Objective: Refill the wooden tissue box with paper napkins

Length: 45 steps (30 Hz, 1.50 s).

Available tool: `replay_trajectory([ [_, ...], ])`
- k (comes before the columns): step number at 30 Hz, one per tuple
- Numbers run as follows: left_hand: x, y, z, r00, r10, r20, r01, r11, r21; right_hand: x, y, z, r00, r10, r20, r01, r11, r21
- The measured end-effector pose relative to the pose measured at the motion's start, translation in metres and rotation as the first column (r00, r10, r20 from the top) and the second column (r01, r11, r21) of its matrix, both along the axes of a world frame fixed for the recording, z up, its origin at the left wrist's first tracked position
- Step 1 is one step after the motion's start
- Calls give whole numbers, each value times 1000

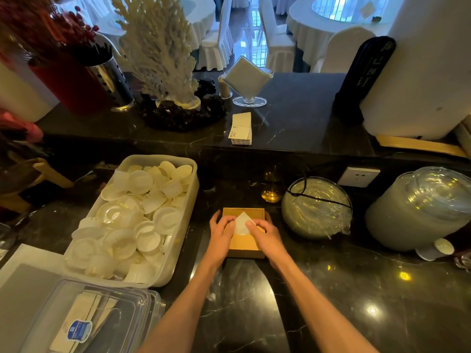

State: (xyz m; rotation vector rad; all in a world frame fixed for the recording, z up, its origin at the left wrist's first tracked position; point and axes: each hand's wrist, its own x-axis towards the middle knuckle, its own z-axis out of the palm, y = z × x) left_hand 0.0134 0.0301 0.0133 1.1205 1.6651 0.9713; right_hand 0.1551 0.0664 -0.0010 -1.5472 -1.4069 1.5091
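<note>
On a dark counter (318, 289), both hands (244, 233) are pinching a white napkin (242, 223) poking from the wooden tissue box (243, 244), suggesting refilling is nearly finishing.

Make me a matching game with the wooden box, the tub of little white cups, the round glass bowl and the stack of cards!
Things:
1. wooden tissue box
2. tub of white cups
3. glass bowl
4. stack of cards

Places:
A. on the raised far ledge
B. under both hands
C. right of the box
D. left of the box

Pairs: 1-B, 2-D, 3-C, 4-A
</note>
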Motion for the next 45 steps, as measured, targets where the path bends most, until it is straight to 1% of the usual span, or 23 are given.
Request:
replay_trajectory([
  [3,-1,0,-4,998,40,45,-39,999,-21,-1,1,-1,1000,6,-11,-6,1000,8],
  [9,-5,3,-2,997,58,49,-57,998,-20,1,2,0,1000,21,-14,-21,1000,13],
  [13,-4,-3,0,992,67,106,-67,998,2,7,-3,0,992,33,-122,-31,999,18],
  [15,1,-10,3,974,123,188,-127,992,11,11,-13,-5,984,-7,-178,10,1000,14],
  [17,9,-20,4,951,215,222,-221,975,6,14,-29,-9,979,-36,-198,44,998,38],
  [19,17,-32,-3,938,289,191,-292,956,-14,15,-47,-13,977,-51,-209,63,997,48],
  [20,22,-39,-6,941,296,163,-299,954,-8,15,-53,-15,973,-65,-220,77,996,43],
  [22,29,-47,-10,955,274,113,-276,961,11,13,-59,-16,969,-95,-230,103,994,22],
  [24,27,-44,-8,962,254,103,-256,967,3,10,-57,-10,969,-107,-223,112,994,9],
  [29,3,-22,0,991,132,11,-132,990,-43,4,-47,6,973,-80,-216,89,996,33],
  [31,2,-23,5,995,79,-63,-82,995,-55,3,-46,9,989,-63,-137,73,994,75],
  [32,5,-28,7,990,57,-127,-65,996,-54,4,-49,10,999,-36,-36,40,992,122],
  [33,7,-37,7,975,37,-218,-45,998,-34,6,-55,10,993,5,121,-28,981,191],
  [34,10,-48,4,944,12,-330,-12,1000,2,9,-63,10,948,44,314,-133,954,268],
  [35,11,-59,0,895,-26,-445,44,999,30,12,-72,8,867,73,492,-260,910,323],
  [36,11,-69,-4,830,-80,-551,108,994,19,14,-80,8,778,101,620,-375,866,330],
  [37,11,-74,-7,763,-140,-631,153,988,-34,16,-86,7,713,126,690,-449,838,310],
  [38,11,-76,-9,707,-192,-680,171,980,-99,17,-89,6,676,148,722,-485,827,284],
  [40,12,-74,-7,650,-251,-717,160,968,-193,18,-89,5,654,167,738,-500,828,255],
  [44,16,-77,-1,623,-264,-736,130,963,-235,14,-94,14,684,176,708,-456,860,228],
  [45,15,-76,1,626,-263,-734,128,963,-236,13,-94,17,711,183,679,-438,871,223],
])
